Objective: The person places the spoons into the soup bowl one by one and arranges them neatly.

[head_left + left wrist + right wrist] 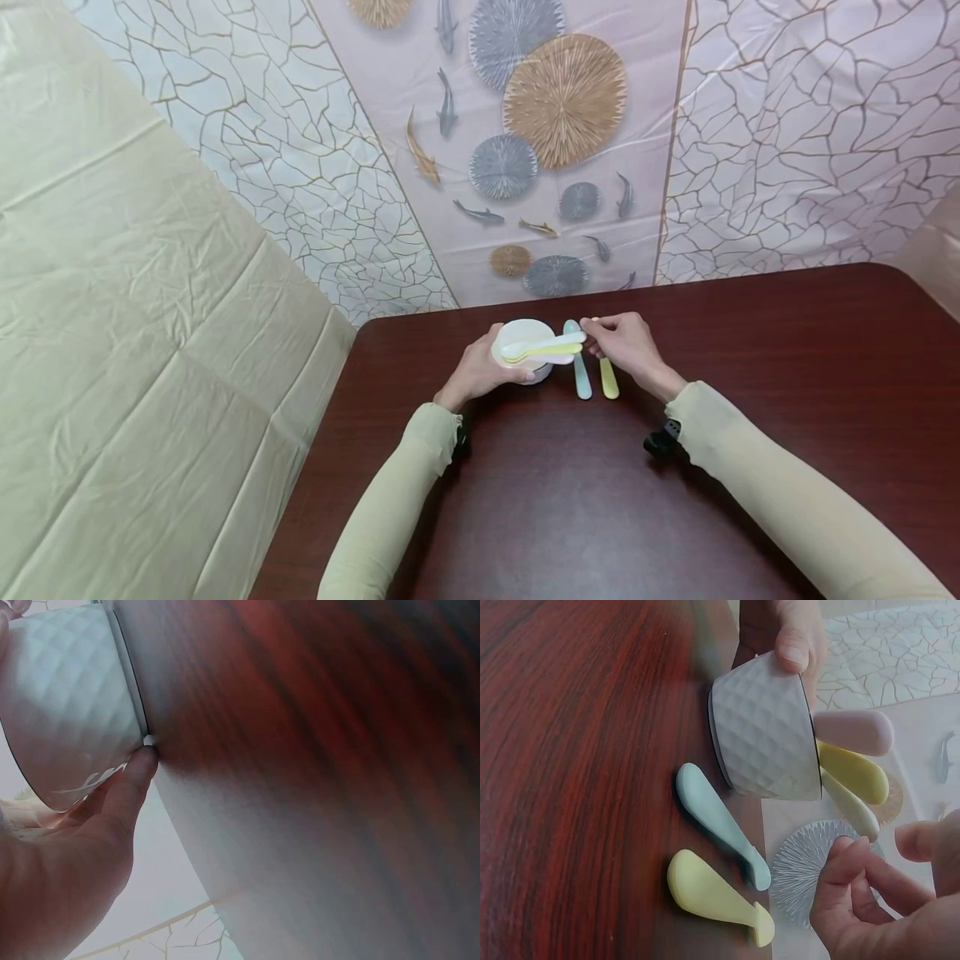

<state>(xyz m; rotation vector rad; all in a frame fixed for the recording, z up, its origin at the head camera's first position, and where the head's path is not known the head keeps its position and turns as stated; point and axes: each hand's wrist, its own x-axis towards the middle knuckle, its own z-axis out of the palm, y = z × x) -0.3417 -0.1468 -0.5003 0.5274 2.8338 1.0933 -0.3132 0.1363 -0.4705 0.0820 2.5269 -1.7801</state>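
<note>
A white bowl with a quilted-pattern side [537,377] [67,705] [765,731] stands at the table's far side. The left hand [480,367] [90,840] [795,637] grips it, thumb at its near side. Three spoons lean in it, their handles over the rim towards the right: pink [855,731], yellow [855,772] and whitish [851,806]. Beside the whitish handle's end is the right hand [626,346] [877,892], fingers bent loosely and thumb apart; contact is unclear. Under and beside it, a light blue spoon [582,379] [712,810] and a yellow one [608,379] [709,889] lie on the table.
The dark red-brown table [570,500] [300,787] [577,780] ends just behind the bowl. A patterned cloth [420,242] hangs behind it, and a plain beige sheet [150,333] hangs on the left.
</note>
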